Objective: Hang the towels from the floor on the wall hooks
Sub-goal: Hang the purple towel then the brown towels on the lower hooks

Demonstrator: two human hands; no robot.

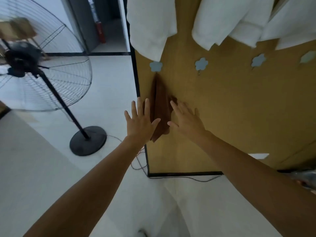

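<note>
A brown towel (161, 106) hangs on the wooden wall panel (230, 108) from the leftmost blue flower-shaped hook (155, 66). My left hand (141, 120) is spread with straight fingers at the towel's left edge. On the towel's right side my right hand (185, 119) lies flat, fingers straight, fingertips on the cloth. Two more blue flower hooks (201, 63) (258, 60) and a pale green one (308, 57) are bare. Three white towels (150, 26) (230, 19) (294, 23) hang from a higher row.
A large black pedestal fan (34, 65) stands at the left, its round base (88, 140) on the pale floor. Cables (138, 163) run along the floor by the panel's lower left corner. A doorway with a red fire extinguisher (100, 32) lies beyond.
</note>
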